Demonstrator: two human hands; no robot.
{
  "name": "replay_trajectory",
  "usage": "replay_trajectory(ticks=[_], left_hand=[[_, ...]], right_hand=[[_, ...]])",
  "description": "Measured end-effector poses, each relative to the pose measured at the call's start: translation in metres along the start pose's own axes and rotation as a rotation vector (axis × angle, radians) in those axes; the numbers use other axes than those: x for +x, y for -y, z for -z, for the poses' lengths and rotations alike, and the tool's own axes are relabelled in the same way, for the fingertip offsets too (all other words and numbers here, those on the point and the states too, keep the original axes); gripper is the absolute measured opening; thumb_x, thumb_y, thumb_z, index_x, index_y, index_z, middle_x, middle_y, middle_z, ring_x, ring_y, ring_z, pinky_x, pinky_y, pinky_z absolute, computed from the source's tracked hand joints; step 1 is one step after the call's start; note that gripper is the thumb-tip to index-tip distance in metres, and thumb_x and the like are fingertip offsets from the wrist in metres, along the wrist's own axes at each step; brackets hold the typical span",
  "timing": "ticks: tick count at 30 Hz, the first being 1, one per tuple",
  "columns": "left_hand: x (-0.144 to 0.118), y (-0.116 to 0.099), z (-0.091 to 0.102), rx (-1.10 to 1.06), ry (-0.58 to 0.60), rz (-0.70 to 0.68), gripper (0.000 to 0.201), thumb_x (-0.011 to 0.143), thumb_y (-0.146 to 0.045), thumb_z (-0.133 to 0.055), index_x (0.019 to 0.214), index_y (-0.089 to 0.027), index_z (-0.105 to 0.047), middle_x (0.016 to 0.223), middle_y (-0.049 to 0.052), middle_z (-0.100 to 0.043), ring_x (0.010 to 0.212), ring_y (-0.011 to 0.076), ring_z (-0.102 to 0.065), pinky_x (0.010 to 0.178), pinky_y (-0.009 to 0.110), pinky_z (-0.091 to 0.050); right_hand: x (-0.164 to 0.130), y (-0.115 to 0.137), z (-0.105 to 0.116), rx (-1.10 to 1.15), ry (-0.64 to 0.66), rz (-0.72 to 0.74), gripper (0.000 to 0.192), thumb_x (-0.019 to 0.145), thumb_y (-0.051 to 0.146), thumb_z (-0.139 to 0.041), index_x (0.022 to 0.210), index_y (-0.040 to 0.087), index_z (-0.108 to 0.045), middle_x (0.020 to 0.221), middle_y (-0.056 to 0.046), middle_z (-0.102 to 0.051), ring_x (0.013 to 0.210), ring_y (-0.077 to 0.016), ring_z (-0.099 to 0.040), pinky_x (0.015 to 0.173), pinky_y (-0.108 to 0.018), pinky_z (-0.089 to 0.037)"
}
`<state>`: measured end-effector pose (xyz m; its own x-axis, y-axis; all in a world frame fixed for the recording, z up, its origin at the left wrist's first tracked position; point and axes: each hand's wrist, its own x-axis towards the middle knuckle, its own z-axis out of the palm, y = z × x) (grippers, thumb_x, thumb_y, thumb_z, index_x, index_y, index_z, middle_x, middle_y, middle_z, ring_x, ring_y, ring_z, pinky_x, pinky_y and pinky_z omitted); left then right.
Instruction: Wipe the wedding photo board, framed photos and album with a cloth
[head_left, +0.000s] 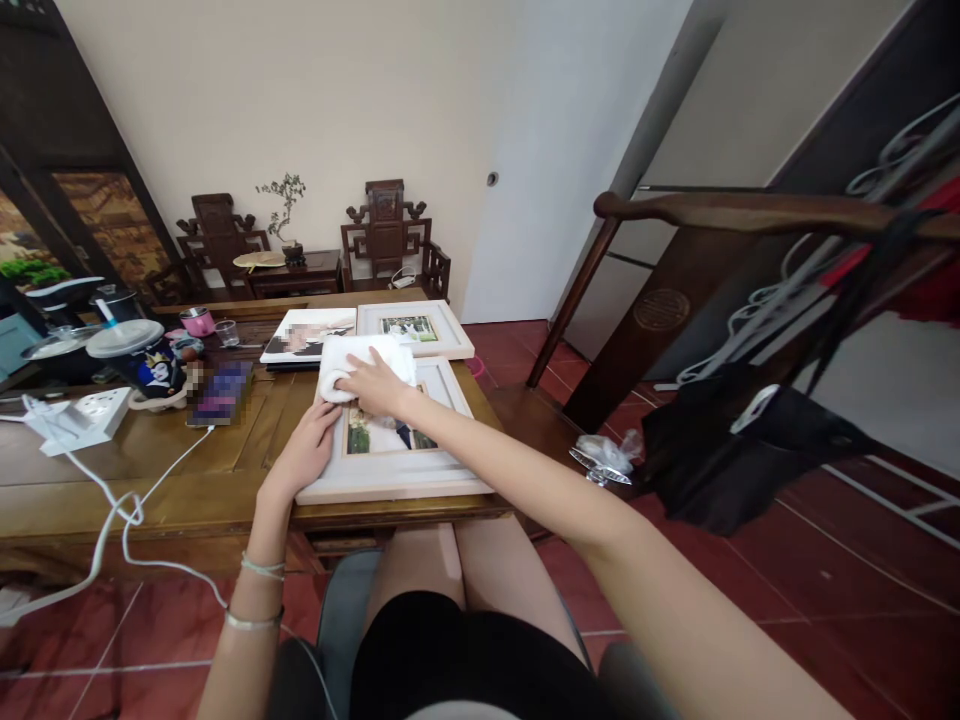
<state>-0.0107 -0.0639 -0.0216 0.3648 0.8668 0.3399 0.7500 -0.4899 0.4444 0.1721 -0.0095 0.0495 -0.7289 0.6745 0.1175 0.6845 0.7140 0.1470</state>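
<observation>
Here, right hand (379, 385) pressing white cloth (352, 365) flat-fingered onto picture frame (390, 470); left hand (304, 450) steadying frame edge on worktop (187, 480), fingers seemingly open.

Your arms are bare, with no sleeves on them. On your left wrist you wear two thin silver bracelets (259, 592), one a little above the other, and both look like slim shiny rings. Your left hand (304, 452) and right hand (377, 385) have no gloves and no rings that show. You wear short black shorts (457, 665), and your legs are bare.
</observation>
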Motion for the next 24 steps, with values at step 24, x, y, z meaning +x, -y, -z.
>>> replay_trajectory(ticks=[24], left_hand=[[0.001, 0.006, -0.007, -0.054, -0.06, -0.008, 0.055, 0.08, -0.011, -0.037, 0.131, -0.011, -0.059, 0.142, 0.012, -0.053, 0.141, 0.0243, -0.037, 0.119, 0.049, -0.026]], right_hand=[[-0.16, -0.008, 0.072, 0.204, 0.447, -0.184, 0.057, 0.07, -0.004, -0.043, 0.113, 0.021, -0.071, 0.095, -0.011, -0.07, 0.094, -0.026, -0.064, 0.078, -0.03, -0.045]])
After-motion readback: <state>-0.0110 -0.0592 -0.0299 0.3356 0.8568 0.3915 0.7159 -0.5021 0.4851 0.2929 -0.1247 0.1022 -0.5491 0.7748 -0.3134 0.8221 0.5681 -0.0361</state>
